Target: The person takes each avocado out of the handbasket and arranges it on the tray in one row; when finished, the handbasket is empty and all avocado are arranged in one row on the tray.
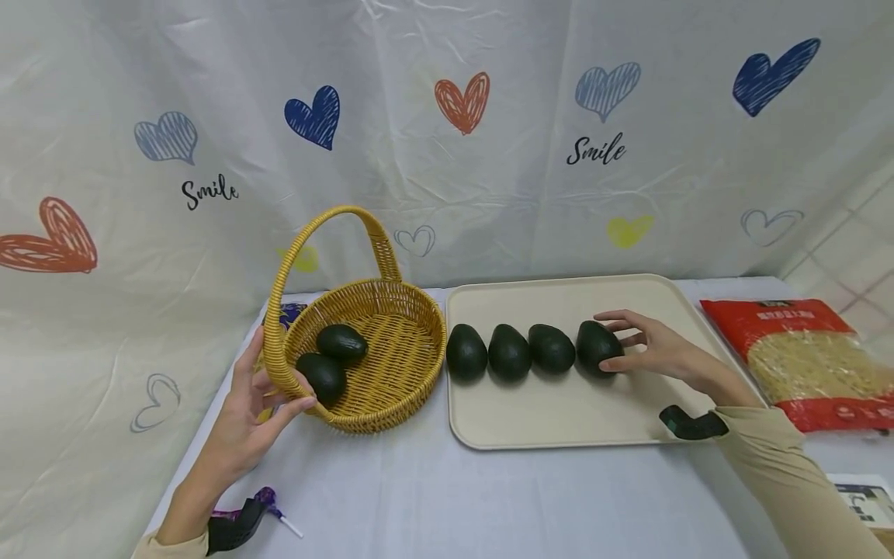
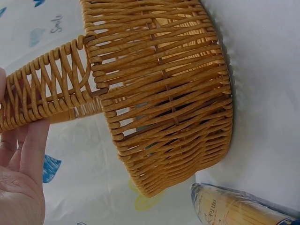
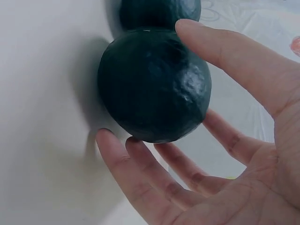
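Note:
My left hand [image 1: 247,415] holds the yellow wicker basket [image 1: 391,407] by the lower left part of its arched handle [image 2: 44,89], thumb on the near side. Two dark green avocados [image 1: 341,344] lie in the left half of the basket. On the beige tray [image 1: 552,423], several avocados [image 1: 510,353] stand in a row from its left edge. My right hand [image 1: 653,349] has its thumb and fingers round the rightmost avocado [image 1: 596,348]. In the right wrist view the thumb overlaps one edge of that avocado [image 3: 154,89], and the fingertips are at its other side.
Right of the tray lies a red and clear bag [image 1: 810,361] of yellowish food. A purple-wrapped lollipop [image 1: 268,501] rests by my left wrist. A clear package of long yellow strands [image 2: 234,206] is beside the basket. A printed card [image 1: 866,501] sits at the right edge.

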The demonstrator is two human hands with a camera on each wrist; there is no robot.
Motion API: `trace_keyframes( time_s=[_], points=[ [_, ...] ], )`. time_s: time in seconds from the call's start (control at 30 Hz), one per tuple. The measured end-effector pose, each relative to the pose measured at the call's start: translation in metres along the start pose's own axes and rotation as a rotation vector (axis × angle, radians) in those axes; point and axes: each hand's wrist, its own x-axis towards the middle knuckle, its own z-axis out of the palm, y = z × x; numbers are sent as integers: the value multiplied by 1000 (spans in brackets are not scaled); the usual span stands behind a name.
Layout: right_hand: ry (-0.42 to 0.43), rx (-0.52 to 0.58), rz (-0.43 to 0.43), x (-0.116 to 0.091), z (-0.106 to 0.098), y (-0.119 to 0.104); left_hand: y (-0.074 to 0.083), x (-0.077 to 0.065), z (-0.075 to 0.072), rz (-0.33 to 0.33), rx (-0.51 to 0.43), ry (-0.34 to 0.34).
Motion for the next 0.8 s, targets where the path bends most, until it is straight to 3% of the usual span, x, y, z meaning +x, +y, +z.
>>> trace_keyframes(
  time_s=[0.27,0.4,0.63,0.8],
  points=[
    [22,-47,-24,-2,-6,-9,-3,0,0,27,-37,-10],
    [50,-89,-72,-4,-10,-25,-3,0,0,43,-47,-11],
    [108,-159,-219,3,-6,-82,-2,0,-2,31,-21,-1],
    [57,-128,-340,23,14,-128,-1,2,0,44,-28,-1]
  ],
)
